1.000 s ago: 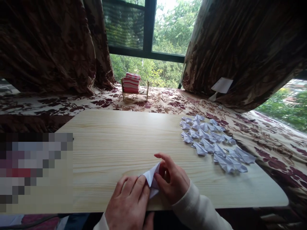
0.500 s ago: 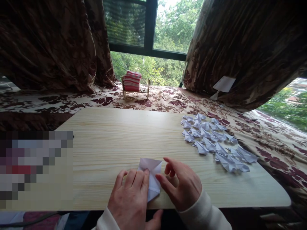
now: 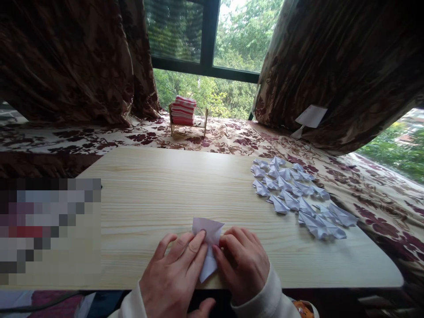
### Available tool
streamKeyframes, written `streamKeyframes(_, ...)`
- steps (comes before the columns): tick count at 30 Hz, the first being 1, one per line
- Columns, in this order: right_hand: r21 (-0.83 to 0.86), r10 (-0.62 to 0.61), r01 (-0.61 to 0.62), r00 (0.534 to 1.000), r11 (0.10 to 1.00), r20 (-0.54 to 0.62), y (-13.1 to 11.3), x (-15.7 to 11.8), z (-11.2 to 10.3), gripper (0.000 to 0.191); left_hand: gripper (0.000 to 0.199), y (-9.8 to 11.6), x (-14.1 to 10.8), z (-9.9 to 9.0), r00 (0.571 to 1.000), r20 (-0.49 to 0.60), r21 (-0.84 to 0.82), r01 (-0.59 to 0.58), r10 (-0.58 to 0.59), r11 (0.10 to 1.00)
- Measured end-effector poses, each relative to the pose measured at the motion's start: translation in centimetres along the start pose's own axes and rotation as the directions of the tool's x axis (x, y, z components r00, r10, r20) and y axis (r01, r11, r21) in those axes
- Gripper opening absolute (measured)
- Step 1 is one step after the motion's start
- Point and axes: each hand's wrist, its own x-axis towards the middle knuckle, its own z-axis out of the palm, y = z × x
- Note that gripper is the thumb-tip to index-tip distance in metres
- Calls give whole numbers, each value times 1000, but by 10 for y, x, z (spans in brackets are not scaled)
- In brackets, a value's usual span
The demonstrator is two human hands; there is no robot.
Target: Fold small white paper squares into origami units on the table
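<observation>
A piece of white folded paper [image 3: 212,232] lies on the pale wooden table near its front edge, partly covered by my hands. My left hand [image 3: 177,265] rests over its left side, fingers stretched out and the index fingertip pressing on the paper's middle. At the right edge, my right hand [image 3: 245,260] pinches the paper between thumb and curled fingers. The lower end of the paper narrows between the two hands. Several folded white paper pieces [image 3: 289,187] lie grouped at the table's right side, apart from my hands.
The wooden table [image 3: 159,190] has rounded corners. Behind it, a small stand [image 3: 188,125] holds striped pink cloths [image 3: 183,110] on a floral cover. A white lamp [image 3: 311,116] stands back right by the curtain. A pixelated patch covers the left side.
My right hand has closed from an open shape onto the paper's right edge. The right edge is drawn inward, making the paper's lower part narrower. The left hand has shifted slightly left.
</observation>
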Motion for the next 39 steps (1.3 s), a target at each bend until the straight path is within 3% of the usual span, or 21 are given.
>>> streamKeyframes(6, 65, 16, -18, 999, 998, 31, 0, 4, -2, 8, 63, 4, 3, -7, 987, 151, -4, 46, -45, 999)
streamKeyframes(14, 108, 1, -7, 998, 994, 59, 4, 11, -2, 12, 69, 5, 1, -4, 989, 138, 26, 43, -46, 999)
streamKeyframes(21, -30, -73, 73, 997, 997, -20, -12, 4, 1, 20, 65, 7, -4, 3, 992, 120, 75, 22, -30, 997)
streamKeyframes(24, -41, -73, 73, 997, 997, -6, -11, 2, 4, 19, 59, 3, -4, -2, 999, 50, 29, 19, -21, 999)
streamKeyframes(26, -31, -68, 68, 998, 997, -8, -10, 1, 5, 17, 53, -4, -2, -7, 998, -21, 9, 66, -66, 998)
streamKeyframes(30, -15, -68, 68, 998, 998, -18, -9, 0, 5, 14, 31, -18, 10, -5, 958, -79, 58, 279, -274, 959)
streamKeyframes(34, 0, -69, 69, 997, 998, -31, -9, -1, 4, 14, 14, -25, 31, 8, 913, -21, -14, 407, -407, 913)
streamKeyframes(36, -10, -65, 64, 997, 998, -39, -9, -1, 5, 15, 5, -24, 38, 12, 904, 12, -78, 426, -426, 901)
streamKeyframes(39, -47, -62, 60, 997, 997, -54, -8, -1, 6, 18, 6, -19, 40, 12, 900, 13, -174, 430, -435, 886)
